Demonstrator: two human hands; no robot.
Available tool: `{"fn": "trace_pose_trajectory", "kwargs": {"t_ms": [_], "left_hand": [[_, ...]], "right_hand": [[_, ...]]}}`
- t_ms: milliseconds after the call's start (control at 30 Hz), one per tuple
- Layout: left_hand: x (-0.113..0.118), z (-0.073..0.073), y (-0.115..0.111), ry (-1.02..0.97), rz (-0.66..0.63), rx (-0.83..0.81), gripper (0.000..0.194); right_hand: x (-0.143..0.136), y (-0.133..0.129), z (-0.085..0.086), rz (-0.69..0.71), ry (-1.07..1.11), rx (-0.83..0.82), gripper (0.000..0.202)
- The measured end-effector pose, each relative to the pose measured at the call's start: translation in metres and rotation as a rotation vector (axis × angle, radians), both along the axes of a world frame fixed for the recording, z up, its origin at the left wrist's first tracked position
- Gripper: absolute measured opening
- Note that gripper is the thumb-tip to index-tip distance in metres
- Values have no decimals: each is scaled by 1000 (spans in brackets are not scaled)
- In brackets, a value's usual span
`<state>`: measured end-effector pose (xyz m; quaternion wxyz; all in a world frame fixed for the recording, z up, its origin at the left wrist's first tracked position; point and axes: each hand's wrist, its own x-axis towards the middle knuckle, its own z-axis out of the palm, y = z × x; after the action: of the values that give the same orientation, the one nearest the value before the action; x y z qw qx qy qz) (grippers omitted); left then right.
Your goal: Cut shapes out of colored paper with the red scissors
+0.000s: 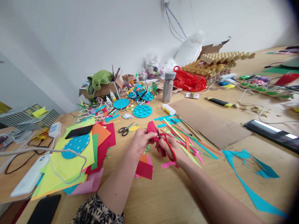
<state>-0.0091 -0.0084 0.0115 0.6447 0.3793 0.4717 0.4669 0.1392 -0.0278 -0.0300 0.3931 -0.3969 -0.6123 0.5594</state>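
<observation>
My left hand (pixel 142 140) pinches a piece of red paper (pixel 152 127) above the middle of the table. Close on its right, my right hand (pixel 168 148) is closed around red-handled scissors (pixel 172 153), whose dark blades meet the red paper. Some red paper also shows beneath the right hand's fingers. Small red, orange and pink paper pieces (pixel 144 169) lie on the table just below my hands. Coloured paper strips (pixel 189 143) are scattered to the right. A second pair of scissors (pixel 125 130) with black handles rests beyond my left hand.
Stacked coloured sheets (pixel 70 168) with a black phone (pixel 79 132) are at left. Farther back stand a metal bottle (pixel 168 88) and a box with green cloth (pixel 100 82). Flat cardboard (pixel 210 124), blue paper scraps (pixel 252 189) and egg trays (pixel 210 67) occupy the right.
</observation>
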Motion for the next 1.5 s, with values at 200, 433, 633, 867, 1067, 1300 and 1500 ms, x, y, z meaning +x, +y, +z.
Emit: {"fn": "trace_pose_trajectory", "kwargs": {"t_ms": [200, 433, 633, 867, 1067, 1300, 1500], "left_hand": [[-3, 0, 0, 13, -26, 17, 18], [-4, 1, -1, 25, -27, 6, 16], [-5, 3, 0, 35, -30, 2, 14], [-7, 2, 0, 77, -32, -2, 14], [-8, 2, 1, 90, -40, 3, 14], [-8, 4, 1, 86, -33, -14, 13], [-11, 1, 2, 84, -43, -9, 15]], "right_hand": [[0, 0, 1, 5, -17, 1, 65], [1, -2, 5, 13, -22, -18, 62], [2, -1, 3, 28, -33, -18, 61], [3, -1, 3, 60, -21, 10, 61], [2, 0, 1, 67, -30, 2, 61], [2, -1, 6, 64, -43, 1, 62], [3, -1, 2, 79, -35, 16, 57]]}}
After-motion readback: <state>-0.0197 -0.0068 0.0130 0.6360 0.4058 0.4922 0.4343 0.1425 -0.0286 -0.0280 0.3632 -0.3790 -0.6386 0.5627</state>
